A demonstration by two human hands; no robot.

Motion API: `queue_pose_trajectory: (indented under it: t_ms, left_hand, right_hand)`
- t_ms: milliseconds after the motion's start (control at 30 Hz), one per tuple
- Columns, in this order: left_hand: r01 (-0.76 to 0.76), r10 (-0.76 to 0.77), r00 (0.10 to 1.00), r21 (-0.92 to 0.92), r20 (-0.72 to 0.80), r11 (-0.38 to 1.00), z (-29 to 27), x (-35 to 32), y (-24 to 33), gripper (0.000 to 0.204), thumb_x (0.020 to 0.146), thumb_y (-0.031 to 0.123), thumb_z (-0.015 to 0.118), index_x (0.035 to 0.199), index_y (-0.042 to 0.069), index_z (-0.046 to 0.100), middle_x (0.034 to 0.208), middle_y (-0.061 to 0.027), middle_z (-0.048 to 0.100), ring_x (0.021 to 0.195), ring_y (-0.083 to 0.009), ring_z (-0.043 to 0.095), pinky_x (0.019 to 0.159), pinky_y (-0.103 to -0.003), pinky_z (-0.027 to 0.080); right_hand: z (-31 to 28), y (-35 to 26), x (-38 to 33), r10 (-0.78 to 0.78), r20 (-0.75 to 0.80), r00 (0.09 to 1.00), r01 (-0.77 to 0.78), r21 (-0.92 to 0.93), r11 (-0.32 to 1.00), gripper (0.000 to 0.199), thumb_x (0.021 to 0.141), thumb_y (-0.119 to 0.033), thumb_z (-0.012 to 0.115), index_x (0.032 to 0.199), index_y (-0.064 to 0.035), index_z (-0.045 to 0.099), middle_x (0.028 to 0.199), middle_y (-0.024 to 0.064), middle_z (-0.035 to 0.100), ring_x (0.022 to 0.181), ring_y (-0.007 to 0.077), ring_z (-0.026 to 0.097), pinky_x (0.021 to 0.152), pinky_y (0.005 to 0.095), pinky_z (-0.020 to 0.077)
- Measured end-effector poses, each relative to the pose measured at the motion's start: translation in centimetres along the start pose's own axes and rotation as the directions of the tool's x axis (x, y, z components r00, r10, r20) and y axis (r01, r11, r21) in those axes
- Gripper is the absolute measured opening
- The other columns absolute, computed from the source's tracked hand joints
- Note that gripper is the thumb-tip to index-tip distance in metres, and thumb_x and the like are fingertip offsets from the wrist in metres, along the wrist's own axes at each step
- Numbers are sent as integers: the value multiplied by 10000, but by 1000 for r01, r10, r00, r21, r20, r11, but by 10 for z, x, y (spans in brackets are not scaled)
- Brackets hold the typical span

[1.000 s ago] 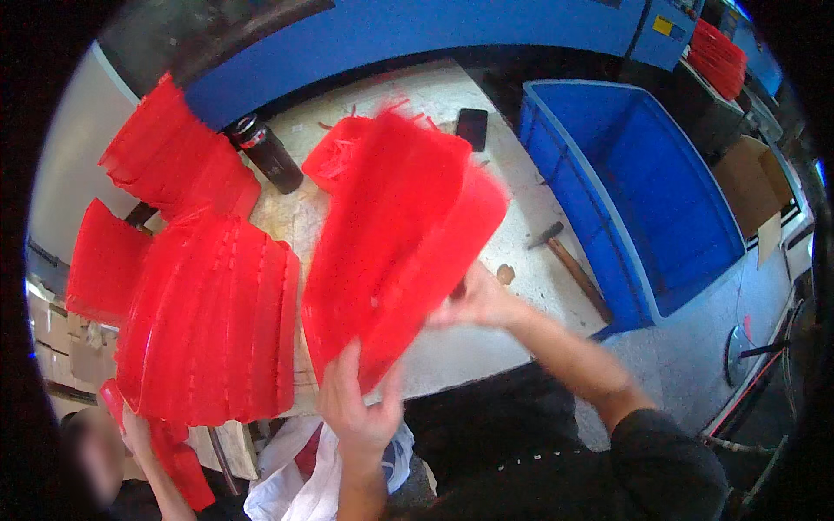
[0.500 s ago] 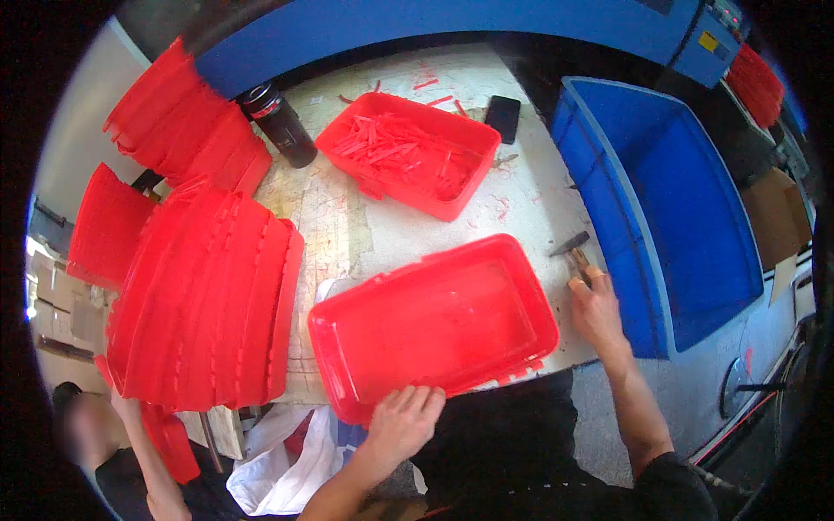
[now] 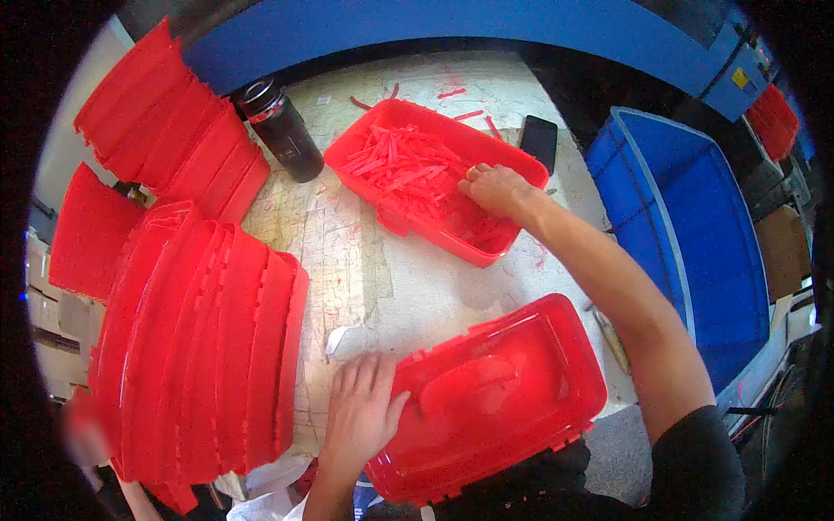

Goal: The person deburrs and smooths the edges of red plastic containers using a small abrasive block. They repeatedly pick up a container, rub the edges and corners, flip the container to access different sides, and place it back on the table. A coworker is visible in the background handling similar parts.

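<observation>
Red tubs (image 3: pixel 499 399) crowd a stained worktable (image 3: pixel 426 282) (blue crate (image 3: pixel 632 213) alongside).

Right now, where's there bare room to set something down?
Mid-table, between the scrap tub and the near tub, plus the strip leftward to the stacked tubs, bar small flecks. It's crowded around the scrap tub's far side: bottle, phone, loose strips.

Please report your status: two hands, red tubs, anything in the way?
Left hand at left end of near red tub. Right hand in far red tub, beside red plastic strips. Black phone just behind that tub's right end; no blockage visible.
</observation>
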State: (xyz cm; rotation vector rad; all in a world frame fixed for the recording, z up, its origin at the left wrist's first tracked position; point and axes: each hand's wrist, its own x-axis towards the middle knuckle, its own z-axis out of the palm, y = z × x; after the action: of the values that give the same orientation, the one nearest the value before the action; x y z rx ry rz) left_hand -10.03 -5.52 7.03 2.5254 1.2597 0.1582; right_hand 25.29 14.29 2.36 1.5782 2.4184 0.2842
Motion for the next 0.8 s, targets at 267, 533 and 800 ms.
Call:
queue_pose_trajectory:
  t_ms: [267, 533, 800]
  left_hand:
    - [-73, 53, 993, -180, -110, 981, 9, -2, -14, 527, 837, 179, 727, 1298, -12, 556, 1284, -205, 572, 1229, -379, 518, 1064, -464, 390]
    - [-115, 99, 987, -126, -130, 985, 2, -16, 9, 496, 841, 185, 717, 1279, -3, 580, 1345, -196, 541, 1262, -377, 497, 1086, -475, 379]
    - [-80, 54, 983, -141, -176, 987, 16, -36, 5, 431, 814, 150, 743, 1206, 6, 636, 1408, -182, 515, 1294, -387, 480, 1100, -488, 365]
  right_hand:
    - [-58, 6, -59, 362, -37, 931, -151, 867, 475, 161, 869, -137, 722, 894, -7, 630, 869, 83, 698, 810, 199, 679, 696, 367, 533]
    - [-59, -18, -67, 487, -196, 851, -293, 593, 750, 179, 858, -50, 654, 1038, -44, 650, 1013, 142, 679, 909, 275, 689, 775, 400, 570]
    - [-8, -27, -7, 85, -18, 996, -79, 211, 974, 342, 876, -94, 601, 1204, -158, 676, 1254, 136, 629, 1136, 334, 643, 863, 471, 576]
